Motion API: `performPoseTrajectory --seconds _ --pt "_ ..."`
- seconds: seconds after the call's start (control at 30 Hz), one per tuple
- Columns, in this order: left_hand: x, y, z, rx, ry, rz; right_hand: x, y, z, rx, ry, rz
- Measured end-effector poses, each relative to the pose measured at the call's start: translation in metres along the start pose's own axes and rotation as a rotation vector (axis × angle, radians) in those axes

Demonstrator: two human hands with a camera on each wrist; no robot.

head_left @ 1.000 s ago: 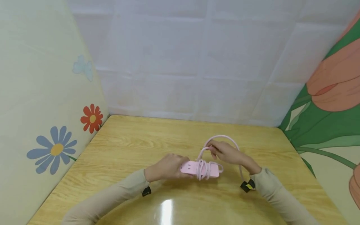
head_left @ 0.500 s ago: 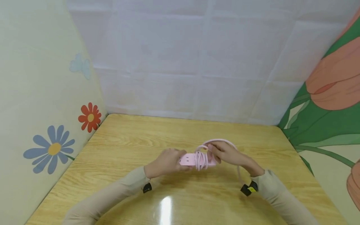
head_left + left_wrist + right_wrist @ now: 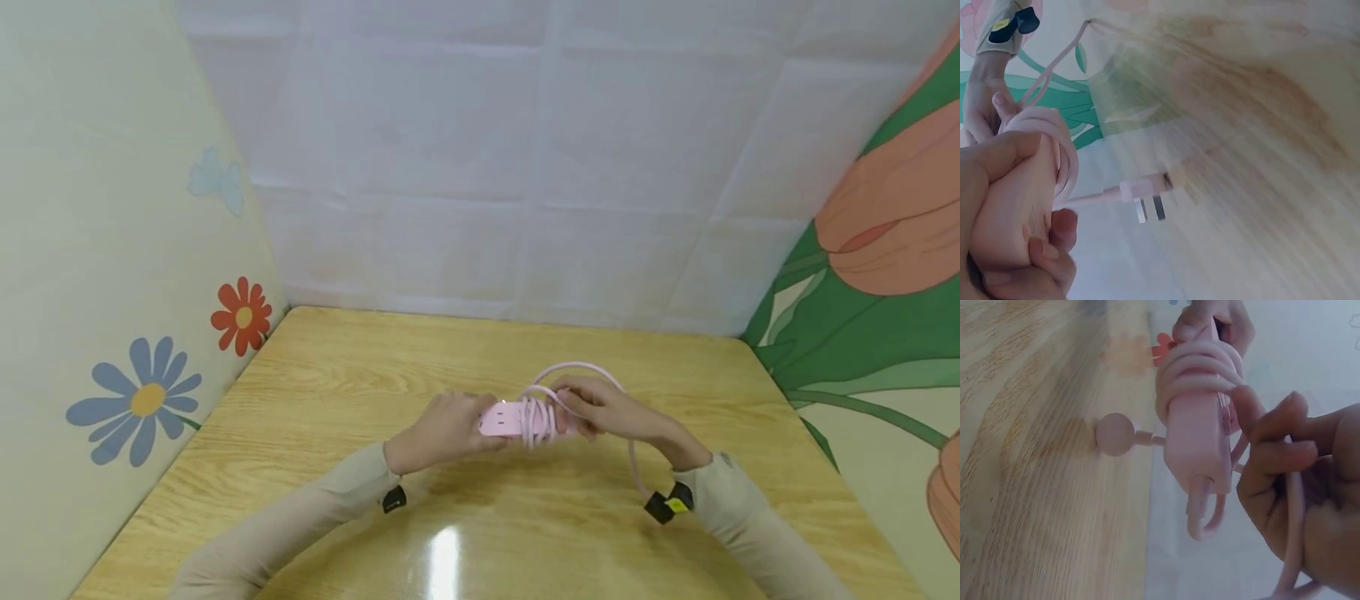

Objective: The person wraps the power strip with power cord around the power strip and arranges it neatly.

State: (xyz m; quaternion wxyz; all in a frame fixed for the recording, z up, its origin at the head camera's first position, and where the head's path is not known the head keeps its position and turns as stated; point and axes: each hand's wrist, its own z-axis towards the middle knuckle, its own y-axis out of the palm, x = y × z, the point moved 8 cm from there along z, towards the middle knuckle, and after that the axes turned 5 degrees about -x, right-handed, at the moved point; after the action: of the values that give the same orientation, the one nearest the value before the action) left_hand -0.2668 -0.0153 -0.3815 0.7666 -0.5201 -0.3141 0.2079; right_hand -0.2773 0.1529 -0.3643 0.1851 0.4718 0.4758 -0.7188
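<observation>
A pink power strip [image 3: 497, 420] is held above the table, its own pink cord [image 3: 537, 423] wound several times round its middle. My left hand [image 3: 444, 430] grips the left end, with thumb and fingers on opposite sides in the left wrist view. At the other end is my right hand [image 3: 609, 408], its fingers curled round the loose length of cord, which runs through them in the right wrist view. A slack loop arcs above that hand and drops beside the wrist. The plug [image 3: 1138, 187] hangs under the strip, two flat prongs showing.
The wood-grain table [image 3: 360, 358] lies beneath both hands. A white sheet [image 3: 480, 167] forms the back, with flower-printed panels at left and right. Black cameras [image 3: 669, 502] are strapped at the wrists.
My right hand has come down and left, from above the strip to its right end, with the cord. The strip has risen slightly in my left hand.
</observation>
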Motion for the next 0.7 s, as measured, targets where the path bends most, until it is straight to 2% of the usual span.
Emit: performPoseTrajectory --seconds 0.2,0.4,0.47,0.53,0.7 --pt "-0.002 -0.004 0.000 0.038 -0.003 0.048 -0.006 0.005 -0.001 -0.019 -0.025 0.004" --pt "-0.007 -0.013 0.001 0.089 -0.020 0.079 -0.024 0.008 -0.001 0.005 -0.183 -0.015" --pt "-0.009 -0.017 0.002 0.101 -0.024 0.089 -0.026 0.007 -0.001 0.022 -0.206 -0.009" --pt "-0.010 -0.019 0.003 0.110 -0.024 0.087 -0.024 0.006 0.000 0.042 -0.186 -0.011" --pt "-0.016 -0.023 0.003 0.116 -0.060 0.046 -0.011 0.009 0.000 0.037 -0.050 -0.021"
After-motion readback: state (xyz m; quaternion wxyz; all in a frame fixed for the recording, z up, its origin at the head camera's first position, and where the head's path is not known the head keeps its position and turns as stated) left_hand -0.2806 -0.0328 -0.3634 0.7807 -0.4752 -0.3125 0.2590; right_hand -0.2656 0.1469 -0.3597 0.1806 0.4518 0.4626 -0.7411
